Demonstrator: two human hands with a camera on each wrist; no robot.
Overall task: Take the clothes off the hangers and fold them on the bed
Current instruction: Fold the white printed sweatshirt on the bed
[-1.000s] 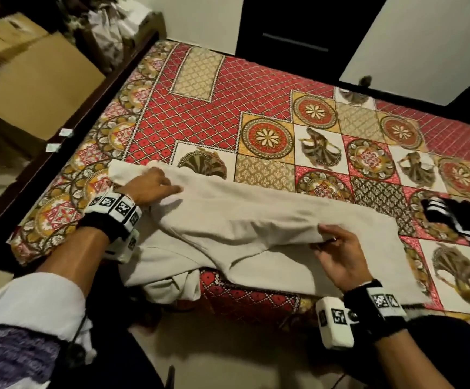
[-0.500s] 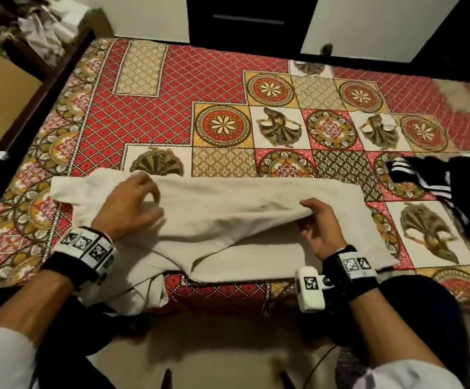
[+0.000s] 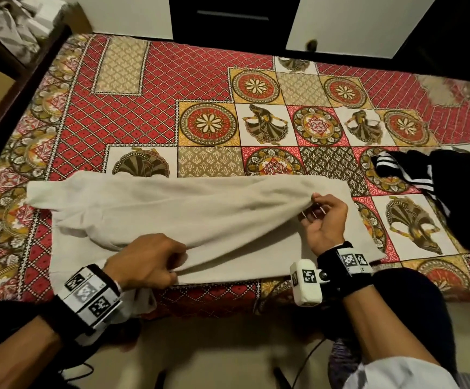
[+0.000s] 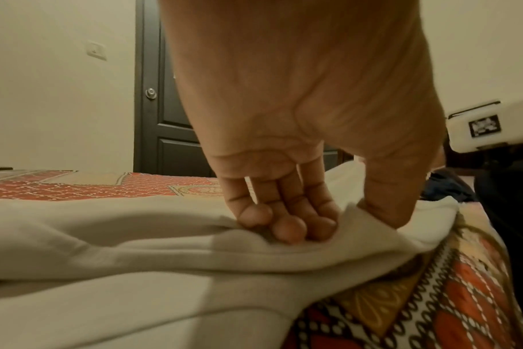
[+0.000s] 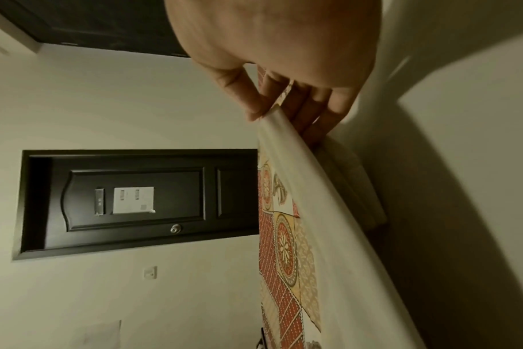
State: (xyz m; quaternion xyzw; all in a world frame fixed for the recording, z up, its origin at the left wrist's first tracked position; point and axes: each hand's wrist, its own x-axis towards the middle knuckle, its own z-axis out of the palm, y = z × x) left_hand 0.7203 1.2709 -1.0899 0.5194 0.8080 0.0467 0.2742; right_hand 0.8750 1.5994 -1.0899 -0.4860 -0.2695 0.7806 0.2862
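A beige garment (image 3: 188, 211) lies spread lengthwise across the near side of the bed (image 3: 172, 88), one end hanging over the front edge. My left hand (image 3: 169, 265) pinches its near fold at the bed's front edge; the left wrist view shows thumb and fingers (image 4: 287, 226) clamped on the beige garment (image 4: 135, 248). My right hand (image 3: 316, 204) pinches the upper layer's edge and holds it raised off the lower layer; the right wrist view shows the beige garment (image 5: 299, 179) lifted between thumb and fingers. No hanger is in view.
A black garment with white stripes (image 3: 438, 186) lies at the bed's right side. A dark bed frame and cluttered boxes (image 3: 12, 29) are at the left. A dark door (image 3: 228, 21) and white cabinet (image 3: 363, 23) stand beyond the bed.
My left hand left the garment's far left part and now pinches its near fold at the bed's front edge. My right hand has lifted the upper layer's edge higher.
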